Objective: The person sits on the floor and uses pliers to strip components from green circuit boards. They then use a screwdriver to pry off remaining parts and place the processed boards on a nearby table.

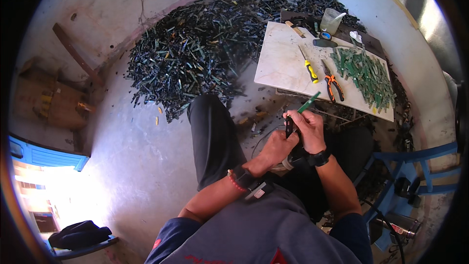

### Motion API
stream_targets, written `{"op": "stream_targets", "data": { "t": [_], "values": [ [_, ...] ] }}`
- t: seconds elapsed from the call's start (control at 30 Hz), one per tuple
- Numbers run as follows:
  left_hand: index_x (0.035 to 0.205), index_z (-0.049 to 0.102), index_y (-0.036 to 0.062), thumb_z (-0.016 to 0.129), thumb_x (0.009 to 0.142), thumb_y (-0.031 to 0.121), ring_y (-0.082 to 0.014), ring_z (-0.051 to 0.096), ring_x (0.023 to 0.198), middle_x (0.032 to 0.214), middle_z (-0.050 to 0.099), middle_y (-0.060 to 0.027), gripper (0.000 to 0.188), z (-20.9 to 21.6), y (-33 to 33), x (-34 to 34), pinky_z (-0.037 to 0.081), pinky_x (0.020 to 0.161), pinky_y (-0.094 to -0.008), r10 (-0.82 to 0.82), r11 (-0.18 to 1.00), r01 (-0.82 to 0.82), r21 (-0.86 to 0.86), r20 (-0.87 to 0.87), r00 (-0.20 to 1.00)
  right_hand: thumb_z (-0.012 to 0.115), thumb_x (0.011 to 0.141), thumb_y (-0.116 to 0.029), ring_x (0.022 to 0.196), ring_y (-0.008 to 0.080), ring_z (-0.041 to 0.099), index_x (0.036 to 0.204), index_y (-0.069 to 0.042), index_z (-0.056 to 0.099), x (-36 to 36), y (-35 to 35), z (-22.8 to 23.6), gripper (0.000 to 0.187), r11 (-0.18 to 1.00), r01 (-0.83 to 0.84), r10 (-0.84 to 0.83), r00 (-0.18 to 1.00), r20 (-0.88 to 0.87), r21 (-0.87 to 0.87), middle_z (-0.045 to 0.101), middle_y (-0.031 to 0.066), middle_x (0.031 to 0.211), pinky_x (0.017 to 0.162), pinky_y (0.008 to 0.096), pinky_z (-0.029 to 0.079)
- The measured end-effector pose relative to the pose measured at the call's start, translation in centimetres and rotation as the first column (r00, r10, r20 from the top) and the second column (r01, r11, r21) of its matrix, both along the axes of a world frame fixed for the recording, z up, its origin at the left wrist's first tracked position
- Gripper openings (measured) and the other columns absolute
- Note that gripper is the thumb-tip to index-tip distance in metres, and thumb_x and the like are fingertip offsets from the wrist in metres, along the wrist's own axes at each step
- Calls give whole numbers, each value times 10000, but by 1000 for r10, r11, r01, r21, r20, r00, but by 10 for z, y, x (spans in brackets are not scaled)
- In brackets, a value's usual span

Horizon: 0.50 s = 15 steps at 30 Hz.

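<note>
My left hand [279, 147] is closed around a small black elongated piece [289, 126] that sticks up past the thumb. Right beside it, my right hand [311, 129] pinches a narrow green strip [309, 102], which looks like a circuit board and points up toward the table. Both hands are close together above my lap, and the fingers partly hide where the two pieces meet. On the pale tabletop [281, 61] just beyond lie orange-and-black pliers [332, 85] and a yellow-and-black screwdriver [310, 71].
Many green strips [364, 76] are heaped on the table's right side. Behind them stand a translucent cup [332, 20] and a blue-and-black tape roll [325, 35]. A large pile of dark strips [195, 54] covers the floor ahead. Blue chair bars [415, 155] are at right.
</note>
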<state>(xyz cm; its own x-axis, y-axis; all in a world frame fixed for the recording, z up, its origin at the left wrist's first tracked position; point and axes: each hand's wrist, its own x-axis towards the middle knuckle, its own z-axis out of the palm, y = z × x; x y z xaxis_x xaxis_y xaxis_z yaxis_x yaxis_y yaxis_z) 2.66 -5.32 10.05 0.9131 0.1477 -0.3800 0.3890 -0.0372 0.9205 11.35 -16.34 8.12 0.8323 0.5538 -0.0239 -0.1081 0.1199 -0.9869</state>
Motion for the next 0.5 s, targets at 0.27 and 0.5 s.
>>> {"op": "stream_targets", "data": {
  "t": [0.27, 0.5],
  "values": [
    [740, 584, -73, 521, 875, 262, -143, 517, 564, 557, 504, -118, 366, -24, 11, -9, 426, 538, -362, -54, 988, 63, 141, -63, 997, 470, 952, -187, 924, 162, 611, 1203, 11, 541, 22, -16, -7, 328, 917, -329, 386, 876, -290, 227, 618, 140, 1117, 796, 281, 499],
    [805, 609, -78, 551, 873, 279, -179, 565, 607, 625, 568, -181, 367, -34, 10, -13, 454, 606, -364, -59, 987, 60, 147, -8, 998, 546, 918, -170, 755, 94, 594, 1132, -5, 576, 19, -13, -6, 273, 916, -377, 398, 800, -449, 139, 610, 14, 884, 658, 230, 502]
  ]
}}
